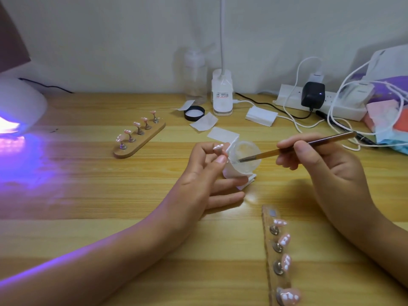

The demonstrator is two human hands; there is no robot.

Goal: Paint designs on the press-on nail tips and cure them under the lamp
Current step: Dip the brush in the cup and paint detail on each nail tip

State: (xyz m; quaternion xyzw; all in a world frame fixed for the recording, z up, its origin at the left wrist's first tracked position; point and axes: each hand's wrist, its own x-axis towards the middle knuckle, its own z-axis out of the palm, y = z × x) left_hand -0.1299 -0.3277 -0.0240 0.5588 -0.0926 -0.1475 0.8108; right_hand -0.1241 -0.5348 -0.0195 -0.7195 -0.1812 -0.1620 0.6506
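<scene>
I think I am looking at a desk in a home, set up as a little nail-painting corner. The wooden table (88,195) stands against a plain white wall (110,40). At the back are a power strip (293,100) with a black plug (313,94) and a desk lamp (222,93). A curing lamp (19,104) glows purple on the left. A wooden stand (141,140) holds painted nail tips (136,124).

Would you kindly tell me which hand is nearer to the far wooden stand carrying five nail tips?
Left. The left hand, pinching a nail tip, sits right of the wooden stand; the right hand, holding the brush, is farther right, beyond the clear cup.
</scene>
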